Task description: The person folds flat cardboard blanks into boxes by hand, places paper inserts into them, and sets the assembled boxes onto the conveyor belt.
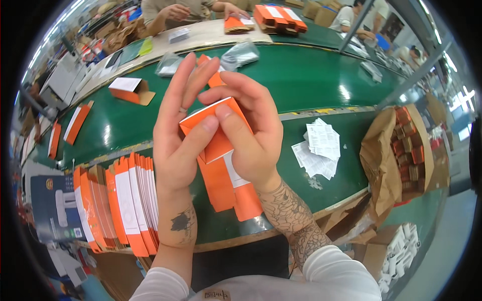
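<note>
Orange carton (217,144) sits at frame centre, gripped between left hand (171,138), fingers fairly straight, and right hand (261,131), fingers curled; thumbs press its face. Judged light, stiff, crushable card; best held by opposite edges.

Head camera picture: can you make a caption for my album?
Left hand and right hand cup an orange box above a green bench, near white paper slips.

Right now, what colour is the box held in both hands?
The box is mostly orange, with some white; shows best in the head view.
</note>
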The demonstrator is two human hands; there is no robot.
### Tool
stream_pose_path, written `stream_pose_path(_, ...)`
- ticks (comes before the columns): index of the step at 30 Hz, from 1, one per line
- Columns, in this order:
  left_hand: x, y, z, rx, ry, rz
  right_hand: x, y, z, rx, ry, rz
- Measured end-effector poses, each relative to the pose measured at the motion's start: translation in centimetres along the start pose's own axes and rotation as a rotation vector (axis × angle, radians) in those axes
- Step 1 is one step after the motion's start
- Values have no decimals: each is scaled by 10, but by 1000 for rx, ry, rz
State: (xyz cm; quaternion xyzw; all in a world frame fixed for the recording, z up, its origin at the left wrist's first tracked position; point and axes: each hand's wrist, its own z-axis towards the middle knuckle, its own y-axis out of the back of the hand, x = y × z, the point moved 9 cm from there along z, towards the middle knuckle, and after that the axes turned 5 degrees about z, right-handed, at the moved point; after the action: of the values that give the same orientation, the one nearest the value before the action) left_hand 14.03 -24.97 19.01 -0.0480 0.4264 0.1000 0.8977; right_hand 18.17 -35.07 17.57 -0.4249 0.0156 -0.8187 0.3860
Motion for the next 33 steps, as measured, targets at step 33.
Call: stream_pose_path(33, 9, -20, -11, 49, -73, 310, 21, 41, -2, -230, 123, -248)
